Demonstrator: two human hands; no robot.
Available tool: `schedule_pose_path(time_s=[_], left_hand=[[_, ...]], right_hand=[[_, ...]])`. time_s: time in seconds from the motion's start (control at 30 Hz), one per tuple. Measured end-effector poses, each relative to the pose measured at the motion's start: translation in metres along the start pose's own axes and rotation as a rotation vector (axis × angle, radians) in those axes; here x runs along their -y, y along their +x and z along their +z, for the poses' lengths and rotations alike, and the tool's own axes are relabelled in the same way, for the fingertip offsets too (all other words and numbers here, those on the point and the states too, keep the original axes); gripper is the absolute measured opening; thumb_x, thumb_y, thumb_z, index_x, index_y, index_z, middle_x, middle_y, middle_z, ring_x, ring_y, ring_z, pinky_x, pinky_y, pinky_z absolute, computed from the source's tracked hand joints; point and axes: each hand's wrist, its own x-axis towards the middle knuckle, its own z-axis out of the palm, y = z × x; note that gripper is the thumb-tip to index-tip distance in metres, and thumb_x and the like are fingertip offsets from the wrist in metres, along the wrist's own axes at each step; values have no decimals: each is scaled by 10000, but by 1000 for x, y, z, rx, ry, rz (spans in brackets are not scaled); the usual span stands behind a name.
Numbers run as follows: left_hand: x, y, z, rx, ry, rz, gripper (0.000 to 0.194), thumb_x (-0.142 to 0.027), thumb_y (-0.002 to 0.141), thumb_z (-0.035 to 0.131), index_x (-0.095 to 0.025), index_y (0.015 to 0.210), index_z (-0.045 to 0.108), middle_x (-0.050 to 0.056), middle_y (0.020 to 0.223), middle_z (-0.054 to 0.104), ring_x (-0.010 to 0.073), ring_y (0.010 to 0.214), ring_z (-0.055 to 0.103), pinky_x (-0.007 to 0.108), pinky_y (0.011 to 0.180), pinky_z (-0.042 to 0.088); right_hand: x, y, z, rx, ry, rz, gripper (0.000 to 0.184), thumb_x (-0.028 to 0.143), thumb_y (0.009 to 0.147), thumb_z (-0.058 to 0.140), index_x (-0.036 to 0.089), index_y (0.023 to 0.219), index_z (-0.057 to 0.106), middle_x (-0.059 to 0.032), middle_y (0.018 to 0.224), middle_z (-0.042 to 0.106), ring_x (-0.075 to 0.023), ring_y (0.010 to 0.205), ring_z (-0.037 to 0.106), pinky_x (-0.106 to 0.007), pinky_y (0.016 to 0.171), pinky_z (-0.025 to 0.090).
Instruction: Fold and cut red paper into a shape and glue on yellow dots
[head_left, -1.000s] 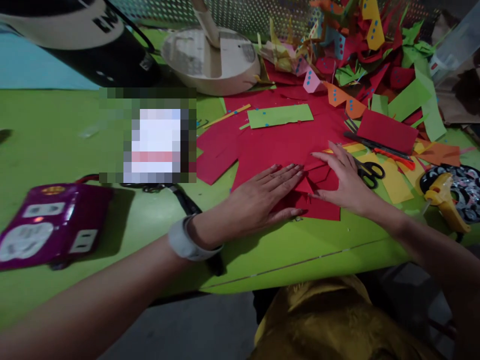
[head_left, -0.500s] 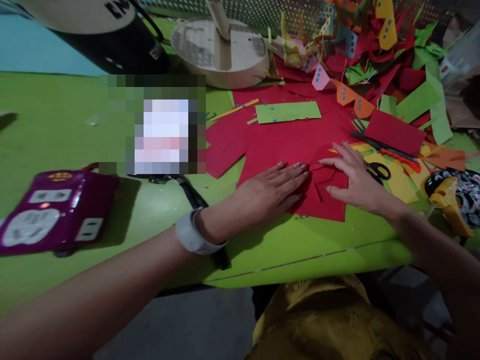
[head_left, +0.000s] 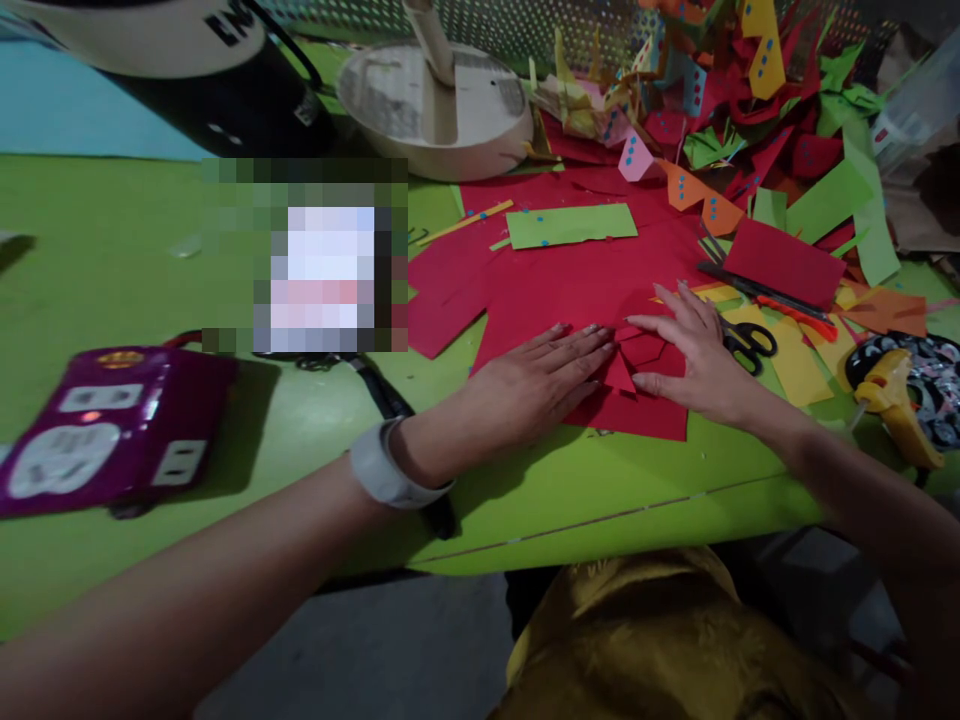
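Note:
My left hand [head_left: 536, 380], with a pale band on its wrist, lies flat with fingers stretched over red paper [head_left: 555, 290]. Just right of its fingertips is a small folded red paper piece [head_left: 639, 352] with a pointed flap, on the same red sheet; its left part is hidden beneath or behind the fingers. My right hand [head_left: 697, 355] rests at that piece's right side, fingers spread, the thumb at its lower edge and the index finger at its upper edge. Black-handled scissors [head_left: 750, 342] lie right behind the right hand.
A green paper strip [head_left: 574, 226] lies on the red sheets. Cut and dotted coloured paper [head_left: 709, 190] is heaped at the back right. A yellow glue gun [head_left: 896, 400] sits far right. A purple power socket box [head_left: 120, 430], a blurred-out device [head_left: 322, 270] and a round stand [head_left: 439, 110] occupy the left and back.
My right thumb and fingers have shifted slightly left over the folded piece, whose pointed flap now lies differently. The left hand stays flat in place. The whole view has moved a little.

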Motion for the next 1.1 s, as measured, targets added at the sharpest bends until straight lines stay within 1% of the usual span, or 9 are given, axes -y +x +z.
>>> schedule_pose_path(time_s=[0.1,0.2,0.4,0.5,0.63,0.73,0.83,0.97,1.1], left_hand=[[1,0,1,7,-26,-5,427,-215,1052,288,-64,1404,479,183,1474,514,269,1405,446,451,1188,357],[2,0,0,9,-36,-7,434,-238,1058,278,-80,1416,466,173,1480,512,260,1406,445,449,1188,357],[1,1,-1,-23,-68,-34,445,-258,1064,253,-80,1407,475,179,1467,527,249,1402,453,439,1178,375],[2,0,1,-34,-86,-33,438,-253,1059,281,-84,1416,470,185,1472,519,251,1403,454,452,1179,372],[1,-1,-1,-29,-87,-29,462,-325,1048,353,-73,1412,486,201,1466,517,274,1381,483,474,1166,386],[0,-1,-3,-7,-93,-48,510,-404,1036,386,-90,1428,474,188,1489,493,272,1389,473,481,1172,376],[0,-1,-3,-24,-90,-51,507,-416,1032,398,-101,1418,487,173,1489,500,264,1388,475,469,1175,375],[0,-1,-3,-34,-87,-49,525,-443,1025,406,-108,1420,488,170,1489,500,265,1386,478,469,1164,394],[-1,0,-4,3,-83,-72,500,-411,1031,399,-113,1421,497,163,1503,484,268,1401,457,467,1170,382]], right_hand=[[-1,1,1,-15,-1,-23,591,414,812,695,260,1369,572,-102,1645,250,-330,1544,70,-590,1218,94],[-3,1,1,-23,15,-68,561,394,829,676,280,1368,572,-83,1635,282,-324,1542,93,-602,1212,125],[-2,0,0,-9,-7,-69,547,300,806,664,276,1348,593,-78,1623,311,-329,1540,103,-598,1223,75],[-3,-1,-2,2,-12,-53,579,274,785,663,270,1358,580,-84,1633,282,-335,1542,88,-599,1223,80],[-4,-1,-1,33,-16,-15,636,358,783,684,263,1395,537,-99,1655,213,-351,1543,39,-629,1211,74],[-2,1,3,48,-45,19,731,409,770,712,248,1445,481,-116,1669,149,-344,1544,-18,-618,1214,32],[-1,2,6,63,-68,45,789,447,771,720,235,1478,441,-127,1674,115,-334,1543,-49,-596,1219,-3],[-4,0,3,59,-63,2,768,476,800,679,269,1491,416,-94,1679,110,-331,1545,-45,-612,1213,8],[-7,-4,-4,102,-91,-23,821,462,790,674,280,1525,356,-76,1687,38,-353,1537,-91,-632,1202,-6]])
